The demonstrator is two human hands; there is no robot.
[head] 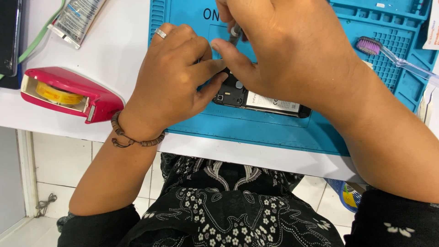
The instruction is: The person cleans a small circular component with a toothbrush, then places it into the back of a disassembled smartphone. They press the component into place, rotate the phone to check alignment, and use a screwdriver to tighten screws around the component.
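Observation:
A black phone [260,101] with its back cover off lies on a blue work mat [256,130], its white-labelled battery showing. My left hand [176,80], with a ring and a bead bracelet, presses its fingers on the phone's left end. My right hand [283,45] is above the phone and grips a thin grey tool [235,33] pointing down at the phone's top corner. Most of the phone's upper part is hidden under both hands.
A pink tape dispenser [68,93] with yellow tape sits on the white table at left. A silver tube [77,18] lies at top left. A purple-bristled toothbrush [384,52] rests on the mat's right side. The table edge runs just below the mat.

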